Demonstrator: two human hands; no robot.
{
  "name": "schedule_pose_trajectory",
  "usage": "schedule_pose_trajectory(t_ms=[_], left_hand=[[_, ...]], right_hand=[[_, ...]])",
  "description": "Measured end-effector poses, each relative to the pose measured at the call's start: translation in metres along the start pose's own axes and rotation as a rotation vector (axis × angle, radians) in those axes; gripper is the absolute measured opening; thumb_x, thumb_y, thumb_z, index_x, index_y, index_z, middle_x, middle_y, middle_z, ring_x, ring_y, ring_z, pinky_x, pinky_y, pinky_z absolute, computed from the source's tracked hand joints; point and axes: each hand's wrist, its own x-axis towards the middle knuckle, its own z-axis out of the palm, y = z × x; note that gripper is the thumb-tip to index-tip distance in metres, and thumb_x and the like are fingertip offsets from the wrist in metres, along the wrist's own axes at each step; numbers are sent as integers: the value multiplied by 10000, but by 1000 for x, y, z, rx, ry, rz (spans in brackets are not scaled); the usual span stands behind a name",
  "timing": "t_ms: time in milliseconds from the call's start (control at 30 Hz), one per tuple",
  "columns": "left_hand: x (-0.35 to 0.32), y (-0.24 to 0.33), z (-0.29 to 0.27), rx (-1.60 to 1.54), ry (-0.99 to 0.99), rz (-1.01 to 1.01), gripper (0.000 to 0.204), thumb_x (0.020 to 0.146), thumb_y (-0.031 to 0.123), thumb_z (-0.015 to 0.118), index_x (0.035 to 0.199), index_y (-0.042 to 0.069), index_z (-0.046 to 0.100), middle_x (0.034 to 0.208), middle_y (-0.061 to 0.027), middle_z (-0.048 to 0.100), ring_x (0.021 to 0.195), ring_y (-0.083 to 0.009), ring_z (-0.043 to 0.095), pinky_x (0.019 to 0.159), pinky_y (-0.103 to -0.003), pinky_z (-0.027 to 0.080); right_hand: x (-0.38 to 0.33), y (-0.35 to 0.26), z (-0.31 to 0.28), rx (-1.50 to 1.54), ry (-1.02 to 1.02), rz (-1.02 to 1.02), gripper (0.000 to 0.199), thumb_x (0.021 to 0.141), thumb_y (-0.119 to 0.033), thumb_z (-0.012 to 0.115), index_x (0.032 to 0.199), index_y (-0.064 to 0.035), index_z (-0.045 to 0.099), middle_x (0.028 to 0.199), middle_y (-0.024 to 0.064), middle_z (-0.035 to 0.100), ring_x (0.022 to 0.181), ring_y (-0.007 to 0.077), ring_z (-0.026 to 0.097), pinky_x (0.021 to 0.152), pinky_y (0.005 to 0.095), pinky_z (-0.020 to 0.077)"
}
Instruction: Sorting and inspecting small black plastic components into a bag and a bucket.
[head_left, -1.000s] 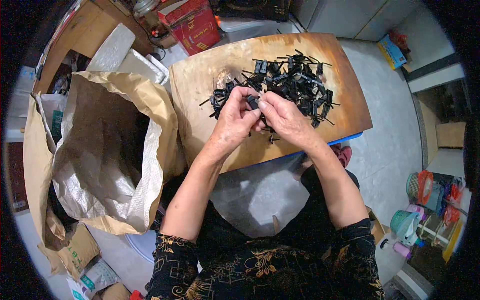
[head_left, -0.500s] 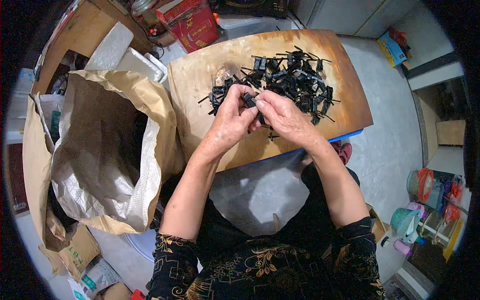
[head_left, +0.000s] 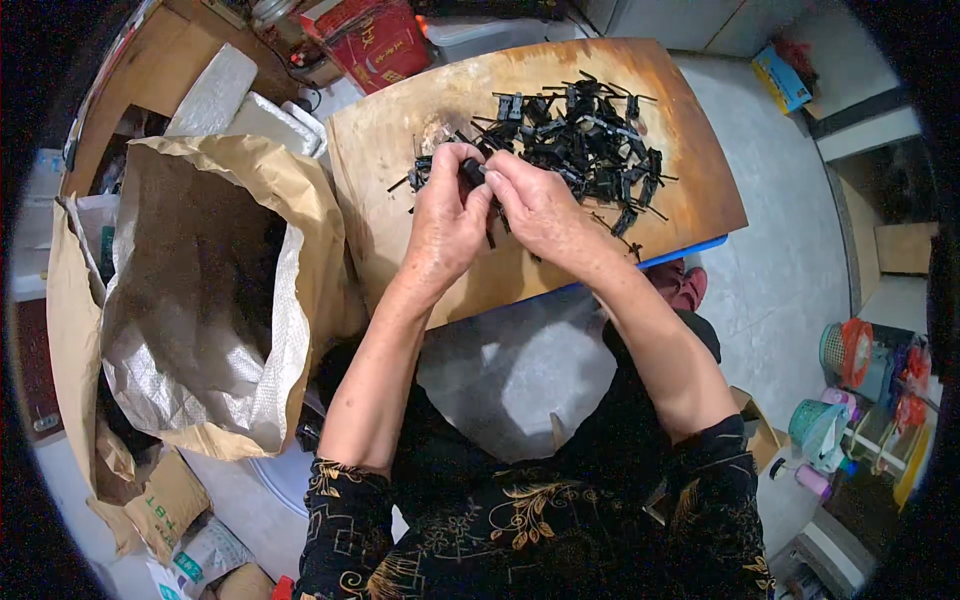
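Note:
Both hands meet over the near left part of a wooden tabletop (head_left: pixel 400 135). My left hand (head_left: pixel 446 215) is closed on a small black plastic part (head_left: pixel 473 172). Thumb and forefinger of my right hand (head_left: pixel 532 203) pinch the right side of that same part. Its exact shape is mostly hidden by the fingers. Just beyond the hands spreads a loose heap of black plastic parts (head_left: pixel 585 140) with thin rods sticking out. A few similar pieces lie beside and partly under the hands.
A large brown paper sack (head_left: pixel 325 260) with a silvery woven lining gapes at the table's left. White foam blocks (head_left: pixel 215 90) and a red box (head_left: pixel 375 45) stand behind. Baskets and bottles (head_left: pixel 815 440) crowd the lower right. A blue box (head_left: pixel 782 80) sits far right.
Both hands have shifted slightly left and up in the picture, still holding the black part together. The whole view has moved a little.

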Motion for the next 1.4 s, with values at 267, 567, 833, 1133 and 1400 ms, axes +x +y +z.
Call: schedule_pose_trajectory(t_ms=[267,567,833,1133,1400], left_hand=[[3,6,-12,-761,3,-40,207,853,63,507,1047,93,441,855,-64,569,627,-107,545,543,-206,434],[-1,9,-9,-885,-164,-160,339,884,121,481,1209,59,408,851,-82,579,635,-122,567,525,-201,445],[-3,12,-4,-906,-494,-161,392,877,178,516,1227,33,415,840,-82,578,615,-113,560,485,-176,412],[-8,17,0,-419,-373,-58,387,882,149,510,1238,37,409,974,-84,575,789,-156,603,664,-238,492],[-4,11,4,-351,-162,-53,334,879,37,445,1212,44,419,888,-55,586,776,-105,573,646,-226,473]], right_hand=[[-2,-4,-17,416,25,184,214,924,-245,446,974,-44,496,683,-11,509,496,28,397,426,174,318],[-9,-8,-36,714,-43,226,166,881,-228,539,934,-72,518,693,1,560,440,4,361,382,139,267],[-8,-12,-48,728,-254,292,207,873,-265,551,947,-72,537,625,-28,561,438,-6,362,380,149,233],[-6,4,-44,458,-130,143,214,870,-228,559,936,-24,552,747,-28,555,652,30,490,562,193,415],[-7,-8,-28,627,-73,351,322,910,-321,459,975,-15,537,605,-23,468,494,44,395,425,199,324]])
